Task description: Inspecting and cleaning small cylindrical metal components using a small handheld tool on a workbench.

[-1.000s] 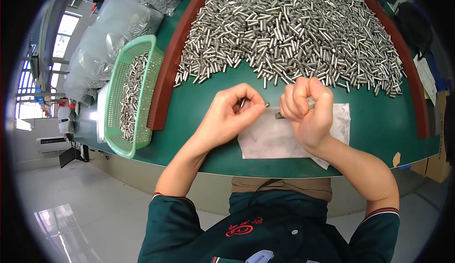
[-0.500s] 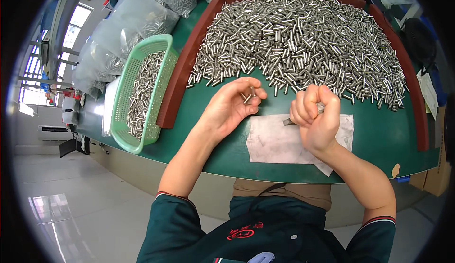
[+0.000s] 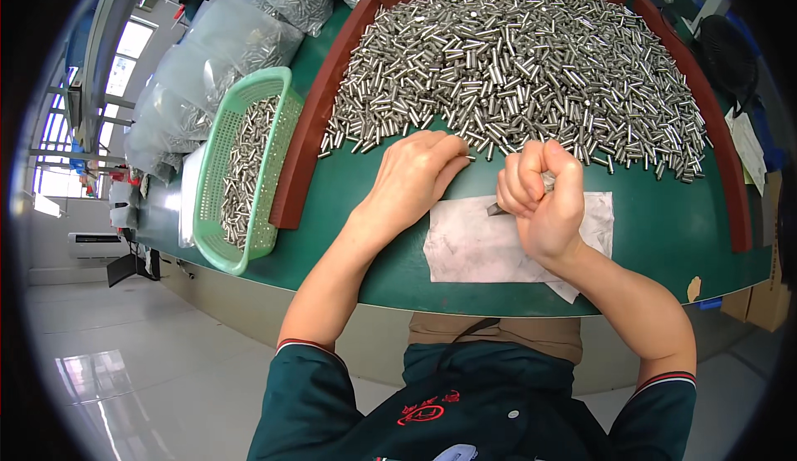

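Observation:
A wide heap of short, shiny metal pins covers the far part of the green table. My left hand is turned back up at the heap's near edge, fingers curled together. One pin shows at its fingertips; the palm is hidden. My right hand is closed in a fist above a smudged white cloth lying on the table. A dark grey tip pokes out of the fist's left side and something pale shows between thumb and fingers; I cannot make out what it holds.
Dark red wooden rails border the heap. Left of them stands a green plastic basket holding more pins. Clear bags of pins line the far left. A black fan-like object stands at the right.
My left hand has rolled from palm up, with pins showing in its fingers, to back up with the fingers drawn together. My right fist stays closed. The view has shifted slightly.

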A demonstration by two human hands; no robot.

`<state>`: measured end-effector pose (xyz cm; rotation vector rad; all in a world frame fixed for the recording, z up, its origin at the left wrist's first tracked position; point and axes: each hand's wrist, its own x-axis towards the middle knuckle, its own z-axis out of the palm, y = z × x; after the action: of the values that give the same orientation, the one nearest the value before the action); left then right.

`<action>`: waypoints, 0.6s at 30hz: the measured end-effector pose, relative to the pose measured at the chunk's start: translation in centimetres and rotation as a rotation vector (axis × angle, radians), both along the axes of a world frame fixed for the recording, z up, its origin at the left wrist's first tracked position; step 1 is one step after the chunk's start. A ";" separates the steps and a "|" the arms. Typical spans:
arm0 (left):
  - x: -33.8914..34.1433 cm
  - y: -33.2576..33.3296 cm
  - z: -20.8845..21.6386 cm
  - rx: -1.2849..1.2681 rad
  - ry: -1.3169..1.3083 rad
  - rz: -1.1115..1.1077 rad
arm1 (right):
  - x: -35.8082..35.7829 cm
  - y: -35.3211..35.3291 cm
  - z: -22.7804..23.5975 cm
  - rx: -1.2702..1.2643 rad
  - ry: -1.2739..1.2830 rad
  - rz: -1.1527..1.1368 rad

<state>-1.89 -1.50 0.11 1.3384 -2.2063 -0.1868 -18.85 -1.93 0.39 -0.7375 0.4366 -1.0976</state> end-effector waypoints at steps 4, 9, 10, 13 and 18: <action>-0.4 0.4 0.4 0.184 0.131 0.094 | 0.0 -0.1 -0.1 0.006 -0.004 0.009; -0.4 0.9 0.7 0.325 0.304 0.161 | 0.0 -0.1 0.1 0.008 -0.006 0.008; -0.3 0.9 0.8 0.388 0.386 0.180 | -0.1 -0.1 0.1 0.006 -0.004 0.009; 0.2 1.0 0.6 0.605 0.824 0.142 | -0.1 -0.1 0.0 0.006 -0.002 0.008; 0.9 1.2 1.0 0.928 1.338 0.005 | 0.0 -0.1 0.1 0.024 -0.004 0.013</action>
<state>-0.99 -0.31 1.11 1.0168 -0.9047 -1.6756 -18.90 -2.02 0.50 -0.7161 0.4400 -1.0794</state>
